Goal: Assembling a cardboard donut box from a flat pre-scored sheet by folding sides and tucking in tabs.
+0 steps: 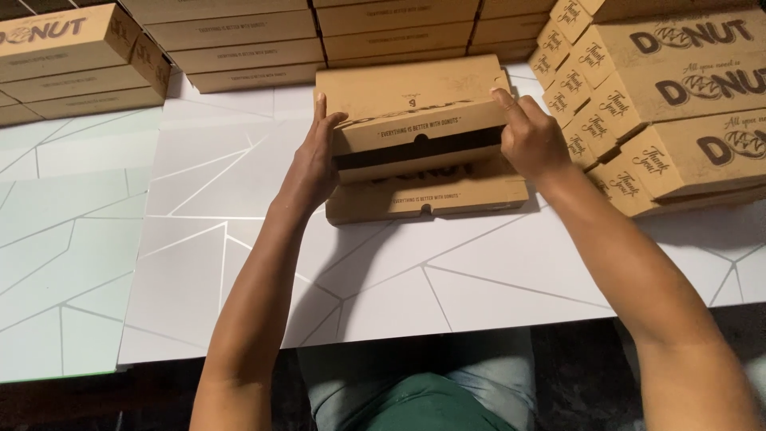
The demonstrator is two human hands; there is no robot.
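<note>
Here, cardboard box (415, 120) between left hand (313, 164), right hand (531, 140), grip at ends.

Brown cardboard box (415, 128), lid partly folded, on white table.

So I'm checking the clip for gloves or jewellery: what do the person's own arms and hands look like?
Both arms are bare from the bottom edge of the picture to the fingertips: no sleeves show. The left hand and right hand have no gloves, and no rings, watch or bands are visible. Nails look short and plain.
</note>
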